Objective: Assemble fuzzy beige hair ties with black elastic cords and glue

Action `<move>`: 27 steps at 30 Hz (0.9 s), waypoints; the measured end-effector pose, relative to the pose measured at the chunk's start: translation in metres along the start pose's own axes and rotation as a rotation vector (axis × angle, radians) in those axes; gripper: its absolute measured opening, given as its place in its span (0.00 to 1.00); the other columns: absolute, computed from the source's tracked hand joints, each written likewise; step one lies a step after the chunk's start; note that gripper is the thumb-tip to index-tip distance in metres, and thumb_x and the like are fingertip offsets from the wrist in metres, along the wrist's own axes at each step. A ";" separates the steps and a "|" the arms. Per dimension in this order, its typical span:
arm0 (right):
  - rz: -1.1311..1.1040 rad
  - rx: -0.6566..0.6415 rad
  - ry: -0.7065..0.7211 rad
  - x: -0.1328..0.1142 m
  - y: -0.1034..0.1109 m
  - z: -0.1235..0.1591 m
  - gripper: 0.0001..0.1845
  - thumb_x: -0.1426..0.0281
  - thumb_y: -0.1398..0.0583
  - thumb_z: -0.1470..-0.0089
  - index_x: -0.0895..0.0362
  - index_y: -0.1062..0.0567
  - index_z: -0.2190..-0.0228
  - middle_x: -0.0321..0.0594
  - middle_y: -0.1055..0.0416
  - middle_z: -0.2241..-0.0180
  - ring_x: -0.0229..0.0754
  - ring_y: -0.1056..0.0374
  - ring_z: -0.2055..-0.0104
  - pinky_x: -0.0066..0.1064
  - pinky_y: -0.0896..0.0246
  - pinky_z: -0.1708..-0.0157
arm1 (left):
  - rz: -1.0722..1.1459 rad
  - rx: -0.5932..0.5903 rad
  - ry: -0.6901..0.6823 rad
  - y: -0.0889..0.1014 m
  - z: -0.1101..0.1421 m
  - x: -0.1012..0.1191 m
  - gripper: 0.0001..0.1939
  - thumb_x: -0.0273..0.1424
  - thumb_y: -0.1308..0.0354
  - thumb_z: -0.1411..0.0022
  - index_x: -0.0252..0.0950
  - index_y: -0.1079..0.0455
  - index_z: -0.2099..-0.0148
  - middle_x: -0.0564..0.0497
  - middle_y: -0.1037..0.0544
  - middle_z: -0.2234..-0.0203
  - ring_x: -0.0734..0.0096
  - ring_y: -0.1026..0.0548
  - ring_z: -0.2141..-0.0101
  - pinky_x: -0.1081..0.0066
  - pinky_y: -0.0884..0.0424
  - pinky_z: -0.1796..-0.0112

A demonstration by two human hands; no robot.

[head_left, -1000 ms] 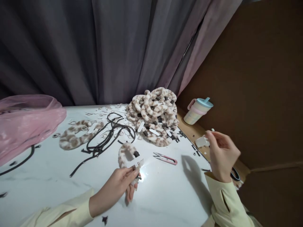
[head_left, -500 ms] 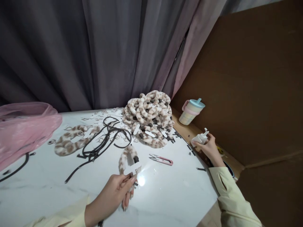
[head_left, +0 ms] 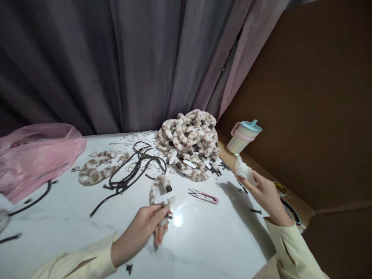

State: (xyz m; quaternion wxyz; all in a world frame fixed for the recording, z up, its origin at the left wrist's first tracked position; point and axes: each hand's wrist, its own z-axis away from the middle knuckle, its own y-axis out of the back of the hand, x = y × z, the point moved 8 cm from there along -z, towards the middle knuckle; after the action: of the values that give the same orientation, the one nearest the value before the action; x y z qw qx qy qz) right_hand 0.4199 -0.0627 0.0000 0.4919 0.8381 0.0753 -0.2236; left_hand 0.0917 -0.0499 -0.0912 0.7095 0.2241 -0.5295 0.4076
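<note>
My left hand [head_left: 145, 224], at the front middle of the table, grips a fluffy brown-and-white ring [head_left: 155, 190] between thumb and fingers. Dark cord is wrapped on that ring, and a white T-shaped tag [head_left: 164, 197] shows just above my thumb. Over the table's right edge, my right hand [head_left: 269, 195] is closed round a small white squeeze bottle [head_left: 244, 170], its nozzle tilted up and left. Between my hands lie pink-handled thread snips [head_left: 205, 196], touched by neither.
Behind the snips rises a pile of fluffy rings [head_left: 188, 133]. Further left are tangled dark cords [head_left: 128, 178], another fluffy ring [head_left: 90, 174] and a pink plastic bag [head_left: 43, 155]. A lidded cup [head_left: 242, 139] stands on the wooden ledge at right, with tape rolls [head_left: 290, 211] nearer me.
My right hand, pinched above the white bottle a second ago, took hold of it and lifted it off the ledge towards the table. My left hand keeps its grip on the ring.
</note>
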 end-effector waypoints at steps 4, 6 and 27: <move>0.139 -0.303 0.444 -0.085 -0.025 0.034 0.19 0.59 0.49 0.42 0.59 0.31 0.56 0.46 0.27 0.68 0.45 0.34 0.70 0.35 0.43 0.68 | 0.047 0.029 0.005 0.005 -0.001 0.004 0.24 0.50 0.48 0.44 0.30 0.34 0.66 0.55 0.31 0.85 0.78 0.34 0.87 0.77 0.41 0.83; 0.105 -0.442 0.511 -0.114 -0.034 0.054 0.16 0.64 0.50 0.40 0.59 0.35 0.53 0.47 0.28 0.66 0.45 0.35 0.68 0.34 0.42 0.69 | 0.060 0.032 0.001 0.006 -0.002 0.004 0.24 0.50 0.48 0.44 0.30 0.34 0.66 0.55 0.30 0.83 0.79 0.34 0.87 0.77 0.41 0.83; -0.029 -0.547 0.682 -0.185 -0.049 0.083 0.05 0.74 0.49 0.45 0.58 0.34 0.65 0.43 0.35 0.72 0.45 0.40 0.70 0.40 0.42 0.65 | -0.008 -0.033 -0.042 0.005 0.000 0.010 0.21 0.46 0.51 0.39 0.32 0.37 0.73 0.54 0.31 0.85 0.78 0.33 0.86 0.77 0.38 0.81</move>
State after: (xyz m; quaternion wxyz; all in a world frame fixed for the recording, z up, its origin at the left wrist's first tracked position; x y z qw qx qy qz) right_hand 0.2136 -0.0919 0.0092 0.6396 0.7016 0.3018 0.0872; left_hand 0.0885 -0.0441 -0.0827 0.7035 0.2229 -0.5499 0.3912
